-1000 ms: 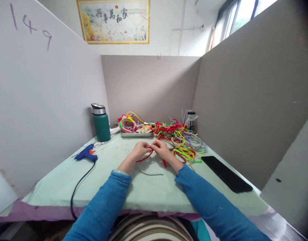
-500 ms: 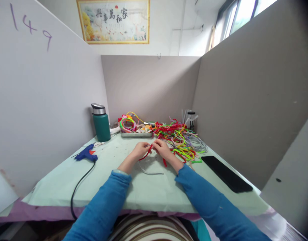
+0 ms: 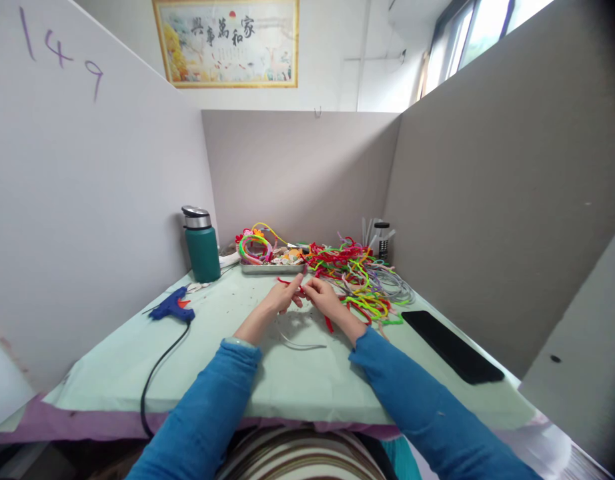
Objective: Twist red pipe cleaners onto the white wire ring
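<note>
Over the middle of the table, my right hand (image 3: 324, 298) pinches a thin grey headband (image 3: 302, 346) where a red pipe cleaner (image 3: 287, 283) meets it. Close on its left is my left hand (image 3: 282, 299), thumb stretched upward and the other fingers curled, with the pipe cleaner passing between them. One end of that strand sticks out to the far left of the thumb. Below the hands the headband curves down, its lower end bare. A short red piece shows under my right wrist. The fingers hide the exact point of contact.
A tangled heap of coloured pipe cleaners (image 3: 355, 267) lies beyond my right hand, beside a metal tray (image 3: 272, 270) of small pieces. To the left are a green bottle (image 3: 202, 253) and a blue glue gun (image 3: 173, 305) with its cord. A black phone (image 3: 452, 347) lies right.
My left thumb has lifted, and the pipe cleaner's free end has swung from below the left hand to above it on the far side. My right hand has stayed in place.
</note>
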`<state>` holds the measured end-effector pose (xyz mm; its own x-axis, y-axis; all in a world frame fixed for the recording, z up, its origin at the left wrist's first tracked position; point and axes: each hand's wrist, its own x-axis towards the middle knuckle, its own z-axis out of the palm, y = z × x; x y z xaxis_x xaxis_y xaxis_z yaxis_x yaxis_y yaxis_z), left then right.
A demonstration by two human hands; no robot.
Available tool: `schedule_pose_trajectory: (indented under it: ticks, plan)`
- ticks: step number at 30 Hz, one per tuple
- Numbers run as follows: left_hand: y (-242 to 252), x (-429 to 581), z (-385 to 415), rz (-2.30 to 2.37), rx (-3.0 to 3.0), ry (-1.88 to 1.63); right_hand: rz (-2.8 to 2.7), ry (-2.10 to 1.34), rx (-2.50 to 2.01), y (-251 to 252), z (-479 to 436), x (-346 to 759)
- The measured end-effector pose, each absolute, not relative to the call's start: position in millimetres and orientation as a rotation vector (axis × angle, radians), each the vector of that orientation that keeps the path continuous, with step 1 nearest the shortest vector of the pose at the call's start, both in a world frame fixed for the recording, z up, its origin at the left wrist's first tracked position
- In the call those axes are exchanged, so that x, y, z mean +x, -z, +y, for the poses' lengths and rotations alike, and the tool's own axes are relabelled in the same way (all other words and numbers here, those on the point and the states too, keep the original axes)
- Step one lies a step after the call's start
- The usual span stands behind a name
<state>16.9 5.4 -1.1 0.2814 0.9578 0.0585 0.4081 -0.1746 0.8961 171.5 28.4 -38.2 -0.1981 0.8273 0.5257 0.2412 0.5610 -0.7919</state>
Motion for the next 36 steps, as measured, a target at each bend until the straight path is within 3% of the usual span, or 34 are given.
schedule_pose_trajectory:
  ticks: [36]
  plan:
    - [15, 11, 21, 1.35, 1.799, -0.812, -1.831, -0.601, -0.929, 35, 18, 169]
